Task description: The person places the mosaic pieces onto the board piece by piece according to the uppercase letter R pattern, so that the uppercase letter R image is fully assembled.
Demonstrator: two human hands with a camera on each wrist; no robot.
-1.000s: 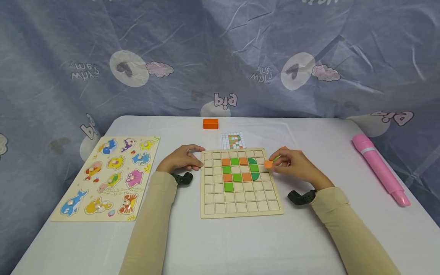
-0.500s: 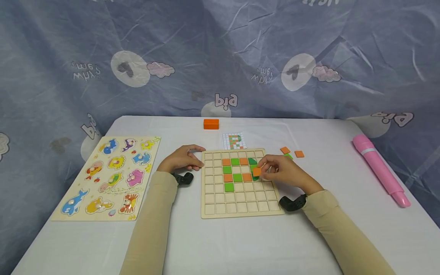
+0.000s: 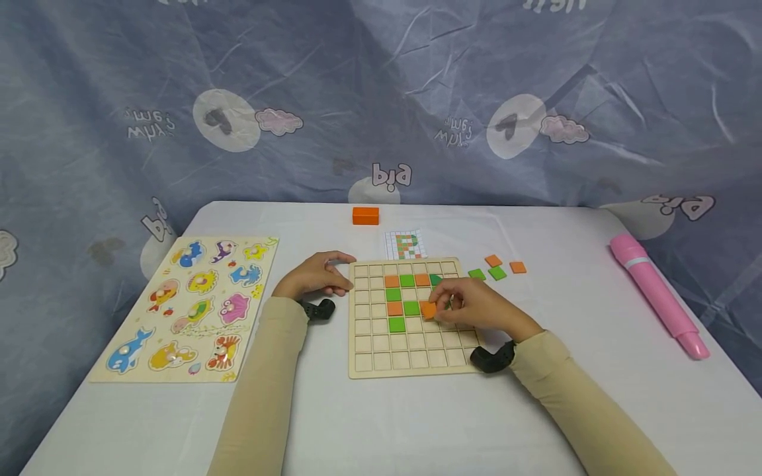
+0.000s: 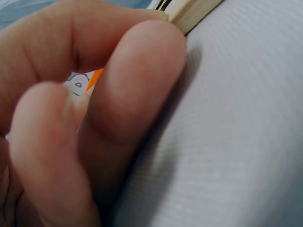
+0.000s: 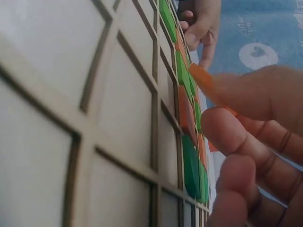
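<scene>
Between thumb and fingers my right hand (image 3: pixel 473 304) pinches an orange square tile (image 3: pixel 428 310), held over the wooden grid board (image 3: pixel 417 360). Green and orange tiles form a pattern on the board, including a light green square (image 3: pixel 396 324) and a dark green curved piece (image 3: pixel 436 279); the hand hides part of the pattern's right side. In the right wrist view the orange tile (image 5: pixel 202 78) is tilted above the row of tiles. My left hand (image 3: pixel 318 272) rests beside the board's left edge, with fingertips right at the rim (image 4: pixel 189 16).
Loose orange and green tiles (image 3: pixel 497 272) lie right of the board. Behind it are a patterned grid card (image 3: pixel 406 244) and an orange block (image 3: pixel 366 216). An animal puzzle board (image 3: pixel 184 311) lies left, a pink tube-shaped object (image 3: pixel 657 291) right.
My right hand has carried the orange tile leftward from beyond the board's right edge to over the pattern, uncovering the loose tiles. The left hand has stayed in place.
</scene>
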